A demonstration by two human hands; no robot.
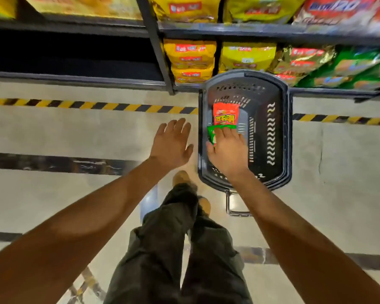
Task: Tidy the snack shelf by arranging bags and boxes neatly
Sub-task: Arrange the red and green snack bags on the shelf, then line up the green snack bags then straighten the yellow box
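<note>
Right hand (227,150) gripping green packet (211,134) (label unreadable) in basket (281,132), touching red packet (225,114); left hand (172,142) spread, holding nothing.

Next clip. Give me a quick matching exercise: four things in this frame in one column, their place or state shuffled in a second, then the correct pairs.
Things:
1. left hand
2. right hand
3. red snack packet
4. yellow bags

Places or states:
A. on the shelf
B. lying in the grey basket, untouched
C. open above the floor
D. on the green packet in the basket

Pairs: 1-C, 2-D, 3-B, 4-A
</note>
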